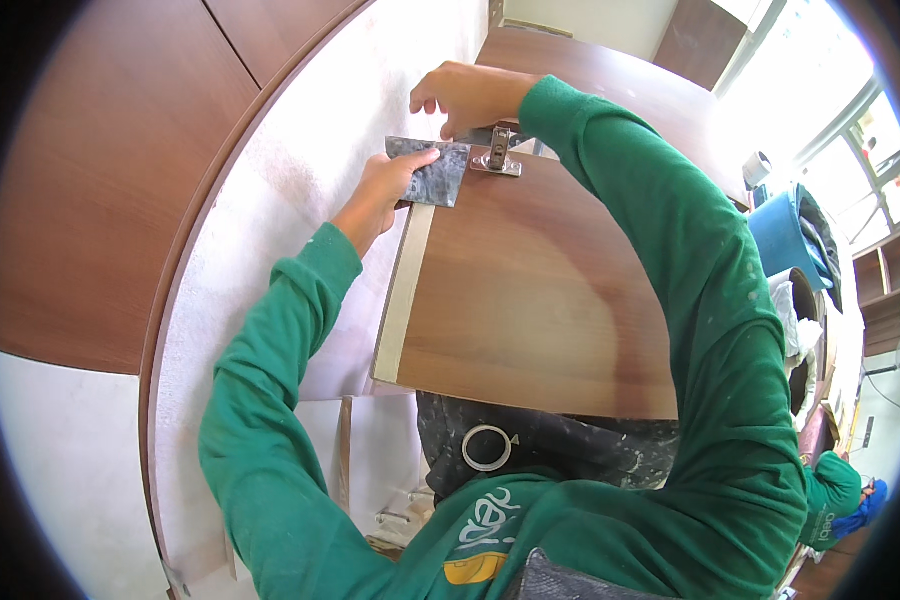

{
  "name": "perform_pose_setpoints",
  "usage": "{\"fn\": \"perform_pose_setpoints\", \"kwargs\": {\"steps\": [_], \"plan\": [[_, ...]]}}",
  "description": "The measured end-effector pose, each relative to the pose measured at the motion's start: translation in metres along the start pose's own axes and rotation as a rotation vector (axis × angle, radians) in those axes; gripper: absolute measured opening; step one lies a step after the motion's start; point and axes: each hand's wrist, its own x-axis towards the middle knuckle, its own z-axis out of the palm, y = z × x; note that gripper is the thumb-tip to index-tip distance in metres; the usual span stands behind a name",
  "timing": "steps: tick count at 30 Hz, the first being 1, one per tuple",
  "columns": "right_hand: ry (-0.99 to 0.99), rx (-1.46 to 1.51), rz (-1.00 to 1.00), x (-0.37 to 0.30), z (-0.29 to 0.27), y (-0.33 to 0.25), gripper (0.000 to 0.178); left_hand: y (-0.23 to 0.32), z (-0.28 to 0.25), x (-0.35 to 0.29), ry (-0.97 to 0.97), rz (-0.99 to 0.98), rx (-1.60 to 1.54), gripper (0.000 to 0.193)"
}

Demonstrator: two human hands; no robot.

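Note:
My left hand [382, 190] grips a flat grey metal scraper plate [440, 180], thumb pressed on its smeared face. The plate lies over the top left corner of a brown wood-grain panel [530, 290], which has a pale strip [405, 300] along its left edge. Just beyond the plate, my right hand [470, 95] is raised with loosely bent, separated fingers pointing down and left. I see nothing in it. A metal hinge [498, 155] sits on the panel's far edge, right of the plate and below my right wrist.
A whitish, patchy surface [280, 150] runs along the left, bordered by brown panels [110, 180]. Another brown panel [610, 85] lies beyond. At the right are a blue bucket [785, 235] and an open container with white material [795, 320]. A person in green [832, 490] is at far right.

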Motion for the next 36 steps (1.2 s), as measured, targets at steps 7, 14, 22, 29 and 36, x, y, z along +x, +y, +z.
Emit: {"fn": "perform_pose_setpoints", "kwargs": {"steps": [7,14,22,29,36], "plan": [[-0.222,0.129,0.197,0.005,-0.004,-0.002,0.035,-0.001,0.000,0.001,0.052,-0.027,0.014,0.041],[-0.281,0.171,0.217,0.013,-0.002,0.002,0.025,0.001,0.000,-0.002,0.011,-0.013,-0.003,0.039],[-0.319,0.128,0.224,0.019,0.000,0.005,0.024,0.003,0.001,-0.003,0.022,-0.023,0.011,0.038],[-0.280,0.062,0.168,0.017,0.001,-0.007,0.021,0.000,-0.003,-0.003,0.008,-0.013,0.044,0.043],[-0.196,-0.067,0.033,0.009,0.004,-0.012,0.016,0.000,-0.002,-0.002,-0.021,-0.003,0.019,0.044]]}}
